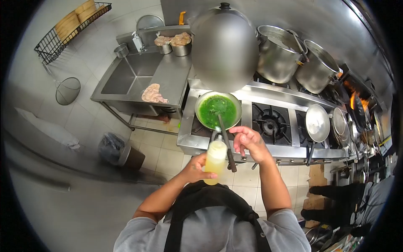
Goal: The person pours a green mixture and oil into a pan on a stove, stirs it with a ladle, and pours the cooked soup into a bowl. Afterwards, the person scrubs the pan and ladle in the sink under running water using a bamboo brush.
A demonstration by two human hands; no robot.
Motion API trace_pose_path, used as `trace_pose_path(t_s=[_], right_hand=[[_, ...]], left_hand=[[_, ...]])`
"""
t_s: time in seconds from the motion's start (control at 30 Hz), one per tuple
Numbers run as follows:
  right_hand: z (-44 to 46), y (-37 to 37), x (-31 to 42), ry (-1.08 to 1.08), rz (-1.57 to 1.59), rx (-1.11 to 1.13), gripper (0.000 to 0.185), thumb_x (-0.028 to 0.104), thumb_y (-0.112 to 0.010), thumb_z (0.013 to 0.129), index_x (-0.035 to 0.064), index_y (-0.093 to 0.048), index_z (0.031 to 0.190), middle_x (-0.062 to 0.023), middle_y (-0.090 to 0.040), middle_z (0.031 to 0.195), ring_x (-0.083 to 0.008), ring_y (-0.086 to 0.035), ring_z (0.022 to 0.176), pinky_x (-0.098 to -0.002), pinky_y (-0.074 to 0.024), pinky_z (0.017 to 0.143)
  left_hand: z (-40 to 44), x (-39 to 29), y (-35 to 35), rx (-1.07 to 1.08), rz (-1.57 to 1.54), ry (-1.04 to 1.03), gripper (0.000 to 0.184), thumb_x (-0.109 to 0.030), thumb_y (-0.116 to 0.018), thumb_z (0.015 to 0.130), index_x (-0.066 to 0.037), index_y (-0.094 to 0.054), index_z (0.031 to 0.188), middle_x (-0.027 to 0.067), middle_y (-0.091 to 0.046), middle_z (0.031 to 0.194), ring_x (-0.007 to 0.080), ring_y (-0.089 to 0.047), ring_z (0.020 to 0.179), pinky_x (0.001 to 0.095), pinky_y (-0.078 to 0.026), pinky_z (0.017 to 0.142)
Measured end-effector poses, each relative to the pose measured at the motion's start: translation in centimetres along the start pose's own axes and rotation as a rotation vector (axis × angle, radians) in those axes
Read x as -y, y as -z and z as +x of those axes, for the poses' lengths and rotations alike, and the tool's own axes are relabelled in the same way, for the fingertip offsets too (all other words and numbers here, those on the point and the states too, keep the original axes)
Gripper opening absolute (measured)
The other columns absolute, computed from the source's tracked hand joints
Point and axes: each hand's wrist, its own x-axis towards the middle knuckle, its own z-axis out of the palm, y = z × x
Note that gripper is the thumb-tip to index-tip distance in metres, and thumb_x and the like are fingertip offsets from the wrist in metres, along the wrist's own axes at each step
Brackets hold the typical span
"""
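Note:
My left hand point(194, 168) is wrapped round a clear squeeze bottle point(216, 161) of yellow liquid, held upright in front of my chest. Right of it, my right hand point(249, 143) hangs in the air with its index finger stretched out, the others loosely curled and nothing in them. A pan point(198, 113) on the front left burner contains bright green liquid point(216, 108) with darker bits. Out of it leans a ladle point(226, 143), its long dark-ended handle passing between my hands; its bowl is hidden in the liquid.
Tall steel pots point(279, 63) stand at the back of the stove point(252, 86). A frying pan point(317, 124) sits further right, near burning flames point(359, 101). Raw meat point(154, 93) lies on the sink counter point(170, 77). A person point(369, 201) stands at far right.

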Motion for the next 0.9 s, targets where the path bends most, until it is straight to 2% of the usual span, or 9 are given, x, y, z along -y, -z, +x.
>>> trace_pose_path(t_s=[0.1, 0.17, 0.27, 0.37, 0.47, 0.63, 0.73, 0.77, 0.9], right_hand=[[0.8, 5.0, -9.2, -0.107, -0.385, -0.402, 0.046, 0.042, -0.066, 0.085, 0.0014, -0.06, 0.105, -0.0021, -0.061, 0.079, -0.0113, -0.056, 0.07, -0.0262, -0.0465, 0.062], [0.6, 9.4, -18.1, -0.254, -0.699, -0.358, 0.058, 0.054, -0.065, 0.081, 0.0019, -0.059, 0.104, -0.0071, -0.063, 0.079, -0.0202, -0.061, 0.077, -0.0326, -0.0494, 0.073], [0.7, 6.7, -18.7, -0.677, -0.06, -0.321, 0.047, 0.045, -0.063, 0.086, 0.0044, -0.056, 0.108, -0.0035, -0.061, 0.084, -0.017, -0.057, 0.071, -0.0336, -0.048, 0.061], [1.4, 5.0, -17.6, -0.688, 0.669, -0.11, 0.042, 0.038, -0.061, 0.088, 0.0062, -0.052, 0.113, -0.0007, -0.058, 0.081, -0.0152, -0.055, 0.063, -0.0315, -0.0454, 0.055], [2.5, 5.0, -17.5, -0.583, 0.733, -0.04, 0.027, 0.027, -0.059, 0.089, 0.0074, -0.054, 0.107, 0.0014, -0.052, 0.069, -0.0107, -0.052, 0.06, -0.0306, -0.0437, 0.056], [1.5, 4.8, -13.3, -0.55, 0.116, -0.279, 0.015, 0.011, -0.055, 0.083, 0.0036, -0.053, 0.096, 0.0004, -0.047, 0.06, -0.0103, -0.042, 0.043, -0.0284, -0.0334, 0.037], [0.3, 4.5, -11.0, -0.495, -0.281, -0.312, 0.014, 0.011, -0.055, 0.081, 0.002, -0.055, 0.092, -0.0036, -0.053, 0.061, -0.0124, -0.049, 0.045, -0.0291, -0.0384, 0.04], [0.0, 4.1, -9.9, -0.481, -0.426, -0.338, 0.025, 0.01, -0.055, 0.078, -0.0062, -0.057, 0.097, -0.0063, -0.054, 0.061, -0.014, -0.052, 0.045, -0.0287, -0.0422, 0.041], [-1.8, 4.1, -9.1, -0.383, -0.747, -0.431, 0.024, 0.011, -0.055, 0.08, -0.0049, -0.057, 0.098, -0.0091, -0.054, 0.06, -0.0172, -0.054, 0.048, -0.0325, -0.0443, 0.047]], left_hand=[[0.3, 0.4, 1.1, -0.19, 0.039, -0.025, 0.063, -0.009, -0.082, 0.069, -0.003, -0.051, 0.123, 0.0023, -0.061, 0.109, 0.0109, -0.058, 0.099, 0.0301, -0.046, 0.09], [0.6, 0.0, 1.8, -0.304, 0.094, -0.037, 0.062, -0.009, -0.082, 0.068, -0.003, -0.051, 0.122, 0.002, -0.061, 0.107, 0.0108, -0.059, 0.097, 0.0291, -0.047, 0.088], [1.1, -0.3, 3.2, -0.415, 0.107, -0.079, 0.059, -0.009, -0.081, 0.068, -0.004, -0.051, 0.118, 0.0026, -0.061, 0.104, 0.0122, -0.06, 0.092, 0.0301, -0.052, 0.081], [2.1, -1.2, 4.6, -0.457, 0.006, -0.104, 0.057, -0.01, -0.079, 0.07, -0.005, -0.049, 0.118, 0.0044, -0.059, 0.1, 0.0151, -0.062, 0.089, 0.0341, -0.057, 0.076], [2.8, -1.5, 6.2, -0.501, -0.146, -0.08, 0.056, -0.012, -0.078, 0.072, -0.005, -0.048, 0.119, 0.005, -0.059, 0.099, 0.0159, -0.062, 0.088, 0.0341, -0.057, 0.074], [4.2, -1.7, 9.8, -0.539, -0.057, -0.052, 0.053, -0.015, -0.076, 0.075, -0.006, -0.048, 0.119, 0.0057, -0.059, 0.098, 0.0163, -0.061, 0.088, 0.0339, -0.057, 0.071], [4.8, -1.5, 12.2, -0.57, -0.032, -0.028, 0.053, -0.017, -0.075, 0.077, -0.005, -0.048, 0.121, 0.007, -0.059, 0.098, 0.0168, -0.061, 0.087, 0.0334, -0.056, 0.069], [5.0, -1.5, 12.8, -0.581, -0.049, -0.018, 0.054, -0.016, -0.074, 0.077, -0.005, -0.047, 0.122, 0.0073, -0.059, 0.099, 0.0169, -0.061, 0.087, 0.0333, -0.056, 0.069], [5.4, -1.5, 16.3, -0.479, -0.247, -0.059, 0.053, -0.009, -0.068, 0.077, -0.003, -0.046, 0.125, 0.0077, -0.059, 0.099, 0.0172, -0.061, 0.087, 0.0328, -0.055, 0.069]])
